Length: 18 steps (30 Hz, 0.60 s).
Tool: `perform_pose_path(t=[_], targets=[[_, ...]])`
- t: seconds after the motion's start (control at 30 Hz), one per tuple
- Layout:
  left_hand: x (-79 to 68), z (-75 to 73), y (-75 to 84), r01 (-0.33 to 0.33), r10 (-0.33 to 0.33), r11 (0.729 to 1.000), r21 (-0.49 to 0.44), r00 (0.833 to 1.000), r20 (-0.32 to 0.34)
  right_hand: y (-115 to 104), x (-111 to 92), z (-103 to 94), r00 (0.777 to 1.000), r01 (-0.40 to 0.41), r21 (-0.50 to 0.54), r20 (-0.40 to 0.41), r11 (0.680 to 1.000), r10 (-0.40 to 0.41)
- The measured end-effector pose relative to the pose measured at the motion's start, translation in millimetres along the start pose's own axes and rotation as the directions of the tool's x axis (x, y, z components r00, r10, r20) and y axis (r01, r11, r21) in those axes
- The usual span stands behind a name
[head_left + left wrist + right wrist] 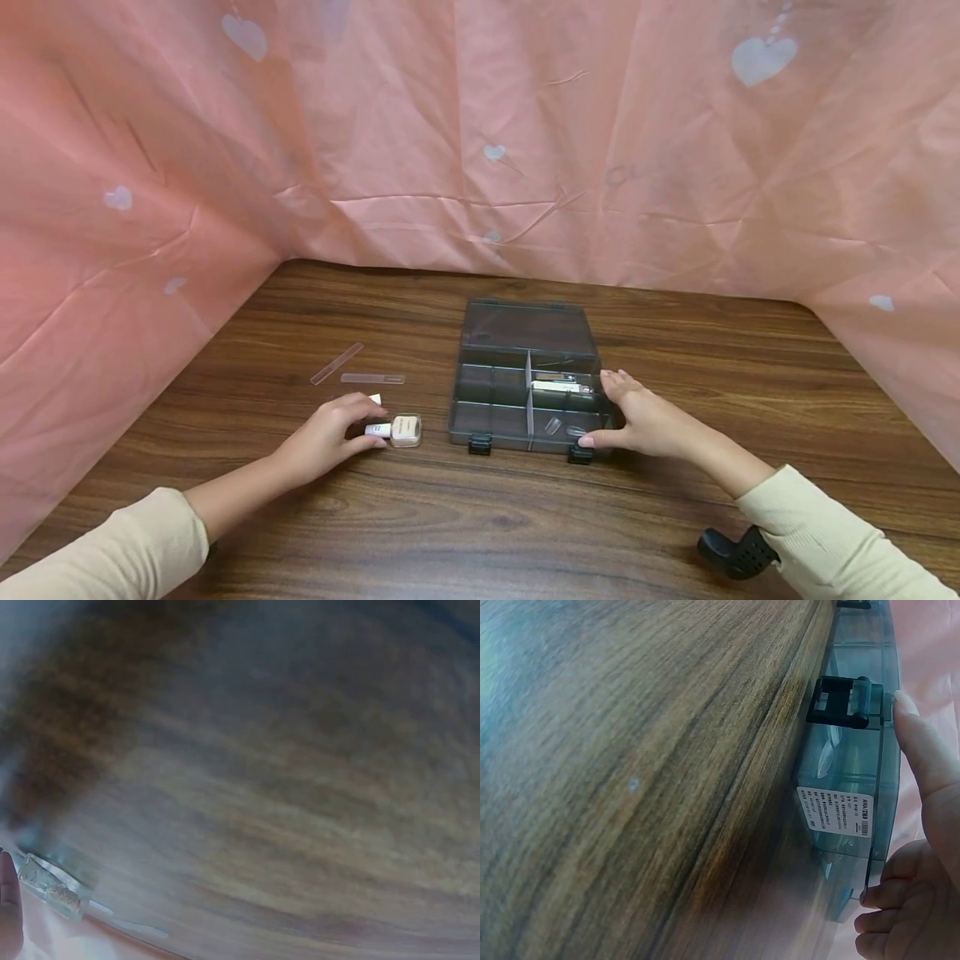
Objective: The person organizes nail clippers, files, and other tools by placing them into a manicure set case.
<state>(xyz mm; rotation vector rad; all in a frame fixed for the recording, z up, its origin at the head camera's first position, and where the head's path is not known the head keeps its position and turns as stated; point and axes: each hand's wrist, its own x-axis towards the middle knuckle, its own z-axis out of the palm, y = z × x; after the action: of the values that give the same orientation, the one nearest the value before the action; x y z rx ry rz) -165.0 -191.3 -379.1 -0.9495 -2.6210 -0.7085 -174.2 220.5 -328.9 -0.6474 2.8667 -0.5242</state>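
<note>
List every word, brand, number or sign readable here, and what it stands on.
No words read with certainty.
White sticker on the smoky plastic compartment box: a barcode and print too small and blurred.
Cream-filled bottle: markings too small to read.
Pink curtain: faint lettering, illegible; white hearts.

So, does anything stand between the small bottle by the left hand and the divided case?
Nothing visible: in the head view, only bare tabletop separates the small bottle from the divided case. The clear strips lie farther back, outside that gap. I can't tell whether the case is shut.
</note>
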Motion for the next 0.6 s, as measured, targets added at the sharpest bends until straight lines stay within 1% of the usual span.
perform_pose_path(t=[0.1,0.23,0.3,0.53,0.6], targets=[[-1.3,0.9,0.1,0.018,-0.018,0.999,0.027,1.000,0.009,-0.3,0.1,-0.1,1.000,0.002,0.003,-0.002,1.000,-0.002],[-2.9,1.8,0.3,0.030,-0.030,0.999,0.039,0.999,0.014,0.0,0.0,0.2,1.000,0.004,0.005,0.000,1.000,-0.004],[-3.2,2.8,0.1,0.023,-0.024,0.999,0.041,1.000,0.008,0.3,0.0,0.2,1.000,0.006,0.005,0.001,1.000,-0.006],[-3.8,4.4,0.8,-0.028,0.030,0.998,0.059,0.999,-0.036,1.8,0.7,0.8,1.000,0.000,0.003,0.006,1.000,0.000],[-4.1,4.3,1.2,-0.037,0.040,0.998,0.059,0.999,-0.037,2.1,1.0,0.8,1.000,0.001,0.000,0.005,1.000,-0.001]])
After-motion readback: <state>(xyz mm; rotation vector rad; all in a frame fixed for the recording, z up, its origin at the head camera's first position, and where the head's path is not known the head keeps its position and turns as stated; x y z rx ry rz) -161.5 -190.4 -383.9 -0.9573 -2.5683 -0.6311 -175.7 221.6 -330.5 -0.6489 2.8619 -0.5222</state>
